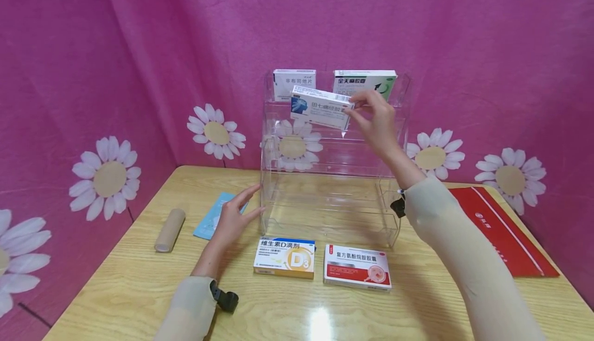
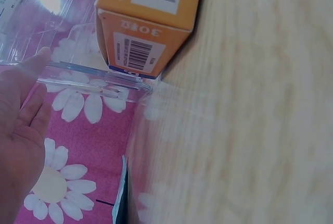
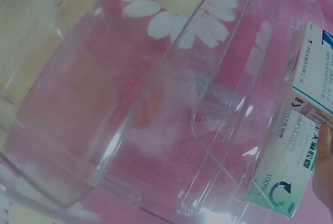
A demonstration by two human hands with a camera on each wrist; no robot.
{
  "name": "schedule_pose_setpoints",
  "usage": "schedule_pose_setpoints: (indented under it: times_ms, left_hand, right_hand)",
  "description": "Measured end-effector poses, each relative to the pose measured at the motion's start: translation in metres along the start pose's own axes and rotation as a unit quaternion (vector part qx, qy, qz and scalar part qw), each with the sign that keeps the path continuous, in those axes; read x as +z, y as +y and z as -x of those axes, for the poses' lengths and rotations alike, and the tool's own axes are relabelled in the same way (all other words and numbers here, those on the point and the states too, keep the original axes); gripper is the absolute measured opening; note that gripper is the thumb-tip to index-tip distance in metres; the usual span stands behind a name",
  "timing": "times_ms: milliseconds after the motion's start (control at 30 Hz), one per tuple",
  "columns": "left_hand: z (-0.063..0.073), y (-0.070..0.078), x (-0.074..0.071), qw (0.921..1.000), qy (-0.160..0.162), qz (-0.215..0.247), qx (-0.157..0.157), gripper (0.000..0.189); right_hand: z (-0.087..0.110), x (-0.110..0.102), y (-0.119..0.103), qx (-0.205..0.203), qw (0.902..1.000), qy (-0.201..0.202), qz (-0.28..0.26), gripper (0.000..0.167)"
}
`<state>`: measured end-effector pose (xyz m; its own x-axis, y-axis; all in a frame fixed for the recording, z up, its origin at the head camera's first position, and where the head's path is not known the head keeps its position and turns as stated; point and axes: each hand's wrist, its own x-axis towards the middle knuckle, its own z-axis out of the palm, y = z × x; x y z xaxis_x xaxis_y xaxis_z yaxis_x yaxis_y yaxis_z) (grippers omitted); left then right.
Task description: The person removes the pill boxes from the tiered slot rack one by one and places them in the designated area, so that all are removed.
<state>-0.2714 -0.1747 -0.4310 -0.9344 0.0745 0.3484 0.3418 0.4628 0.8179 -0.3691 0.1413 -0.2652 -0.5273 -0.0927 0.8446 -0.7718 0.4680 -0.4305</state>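
Observation:
My right hand [image 1: 377, 124] pinches the right end of a white medicine box [image 1: 320, 108] with a blue head picture, held tilted in front of the upper part of a clear acrylic display rack [image 1: 266, 160]. My left hand [image 1: 232, 220] has its fingers extended at the rack's left side, fingertips right at the edge. In the top tier stand a white medicine box [image 1: 294, 80] at left and a green-and-white medicine box [image 1: 365, 80] at right. The right wrist view shows the held box [image 3: 315, 73] overlapping the green-and-white one [image 3: 283, 166].
Before the rack lie an orange-and-white vitamin D box [image 1: 284, 258] and a red-and-white medicine box [image 1: 357, 268]. A light-blue packet [image 1: 209, 222] and a tan cylinder [image 1: 170, 230] lie at left, a red folder [image 1: 506, 232] at right. A pink flowered curtain [image 1: 185, 36] hangs behind.

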Motion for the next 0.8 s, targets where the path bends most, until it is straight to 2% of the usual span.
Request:
schedule_pose_setpoints:
  times_ms: [167, 333, 467, 600, 800]
  left_hand:
    - [0.0, -0.003, 0.001, 1.0, -0.001, -0.005, -0.001, 0.058]
    - [0.001, -0.006, 0.002, 1.0, -0.001, -0.005, 0.006, 0.059]
    - [0.002, -0.005, 0.001, 1.0, 0.0, -0.005, 0.005, 0.059]
    - [0.001, -0.003, 0.0, 0.9999, -0.002, -0.008, -0.008, 0.059]
    - [-0.003, -0.001, 0.0, 0.9999, -0.007, -0.006, -0.014, 0.058]
  right_hand:
    - [0.014, -0.007, -0.006, 0.012, 0.9997, 0.002, -0.021, 0.026]
    - [0.036, -0.017, -0.019, 0.031, 0.9987, -0.017, -0.038, 0.026]
    - [0.056, -0.024, -0.032, 0.04, 0.9966, -0.041, -0.06, 0.023]
    - [0.077, -0.03, -0.042, 0.039, 0.9943, -0.055, -0.083, 0.021]
    - [0.113, -0.034, -0.058, 0.047, 0.9874, -0.083, -0.126, 0.024]
